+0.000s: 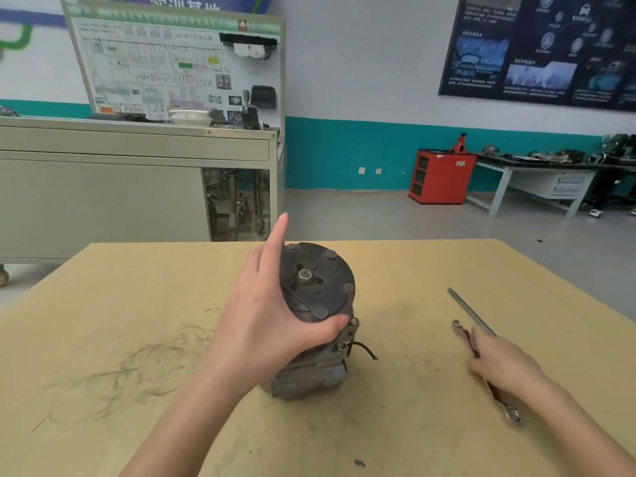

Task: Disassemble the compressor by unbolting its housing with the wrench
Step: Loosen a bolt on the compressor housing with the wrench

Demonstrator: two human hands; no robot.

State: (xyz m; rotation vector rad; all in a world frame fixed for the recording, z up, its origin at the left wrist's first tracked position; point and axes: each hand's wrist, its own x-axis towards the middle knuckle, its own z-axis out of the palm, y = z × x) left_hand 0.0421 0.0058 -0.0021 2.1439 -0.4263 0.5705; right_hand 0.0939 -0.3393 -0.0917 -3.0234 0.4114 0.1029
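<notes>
I'm holding my left hand (275, 304) forward, thumb hooking the compressor (320, 280), index finger pointing up. My right hand (502, 363) is gripping the wrench (463, 333), knuckles up.

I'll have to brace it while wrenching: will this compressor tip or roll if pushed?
Probably heavy for its size: the compressor looks all metal. Standing on end with the left hand gripping its top, it may tip if pushed high up. Laid down, its round body would likely roll.

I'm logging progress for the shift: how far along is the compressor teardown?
Done: nothing visibly; the compressor is whole, its centre nut and a housing bolt in place. In hand: the left hand holds it on the table, the right hand grips the wrench lying there. Left: all the unbolting.
</notes>
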